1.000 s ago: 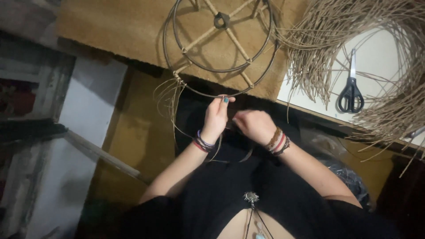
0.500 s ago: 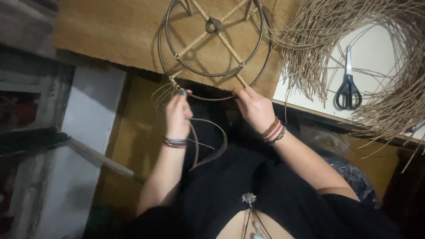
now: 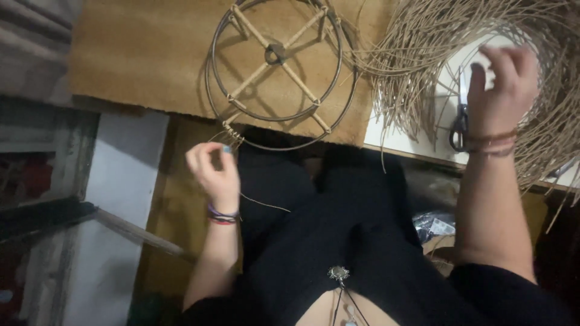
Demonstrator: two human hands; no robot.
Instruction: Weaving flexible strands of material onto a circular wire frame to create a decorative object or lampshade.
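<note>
Left hand (image 3: 212, 167) pinches a thin strand (image 3: 260, 202) at the round frame (image 3: 281, 69) overhanging the desk's near edge – right hand (image 3: 501, 84) open over the springy, likely snappable fibre bundle (image 3: 417, 66) – grip near ends.

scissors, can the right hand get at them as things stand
Probably yes. The right hand is raised open just above and beside the scissors, which lie on the white board inside the ring of reeds. Nothing covers them; only loose strands lie close by.
</note>
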